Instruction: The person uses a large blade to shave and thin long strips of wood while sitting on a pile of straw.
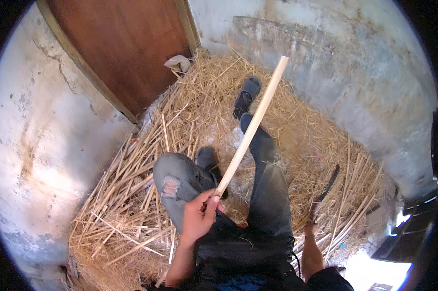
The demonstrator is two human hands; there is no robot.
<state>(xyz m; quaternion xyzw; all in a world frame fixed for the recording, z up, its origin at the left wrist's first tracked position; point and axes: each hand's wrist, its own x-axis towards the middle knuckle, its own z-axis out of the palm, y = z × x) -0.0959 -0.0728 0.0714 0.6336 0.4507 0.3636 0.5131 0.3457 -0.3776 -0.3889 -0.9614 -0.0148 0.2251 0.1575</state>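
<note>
My left hand [199,216] is closed around the lower end of a long, pale, flat strip of wood or bamboo [253,127]. The strip slants up and to the right, passing above my legs. Low at my right side, my right hand [309,229] grips the handle of a knife [330,184] with a dark, slightly curved blade. Its blade points away from me over the straw, apart from the strip. My right fingers are small in view and partly hidden.
Shavings and straw-like litter [296,116] cover the floor around my feet. Split strips [132,184] lie heaped at the left, with more strips [350,213] at the right. A brown door [127,43] and stained walls [335,63] close in the space. A pale bag [178,63] sits by the door.
</note>
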